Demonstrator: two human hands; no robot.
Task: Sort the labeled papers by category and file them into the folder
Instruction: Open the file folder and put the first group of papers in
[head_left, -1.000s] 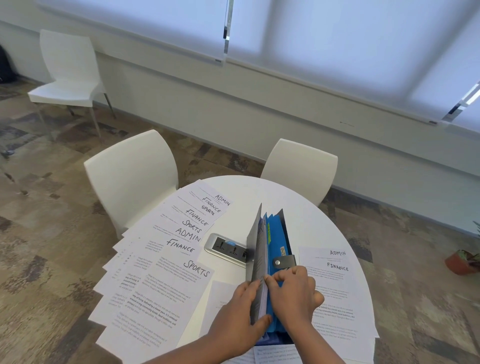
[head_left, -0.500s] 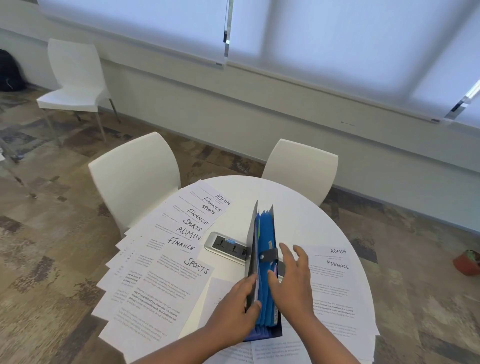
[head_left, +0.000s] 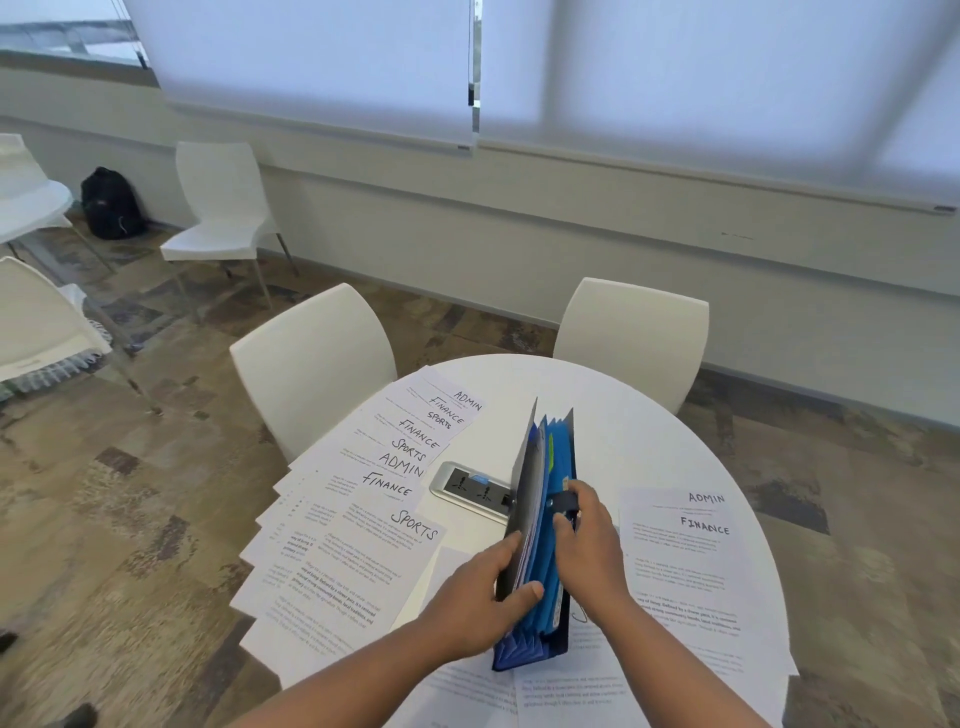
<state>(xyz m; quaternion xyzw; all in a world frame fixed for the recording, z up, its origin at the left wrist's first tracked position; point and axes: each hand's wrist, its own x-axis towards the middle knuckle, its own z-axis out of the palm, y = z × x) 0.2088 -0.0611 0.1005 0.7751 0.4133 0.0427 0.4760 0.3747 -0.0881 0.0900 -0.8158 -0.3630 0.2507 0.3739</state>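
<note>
a blue accordion folder (head_left: 545, 519) stands upright on its spine near the front middle of a round white bench (head_left: 649, 447), its pockets fanned open toward the ceiling. the left hand (head_left: 480, 592) grasps the grey front cover, thumb curled over its near edge. the right hand (head_left: 587, 540) is curled round the folder's right side, fingers by the dark strap tab (head_left: 565, 501).

just left of the folder a silver power socket panel (head_left: 470, 488) is set into the bench top, partly hidden behind the cover. a fanned row of labeled papers (head_left: 363, 525) runs along the bench's left edge, headings reading admin, finance and sports; their outer corners overhang the rim. a second small stack (head_left: 691, 561), headed admin and finance, lies to the right of the folder, touching the right wrist area. more sheets lie under the folder at the near edge.

two white chairs (head_left: 317, 358) are pushed up at the far side. another white chair (head_left: 223, 208) and a black backpack (head_left: 111, 202) stand by the wall under drawn roller blinds (head_left: 675, 78). the floor is patterned brown carpet. the far middle of the bench is bare.
</note>
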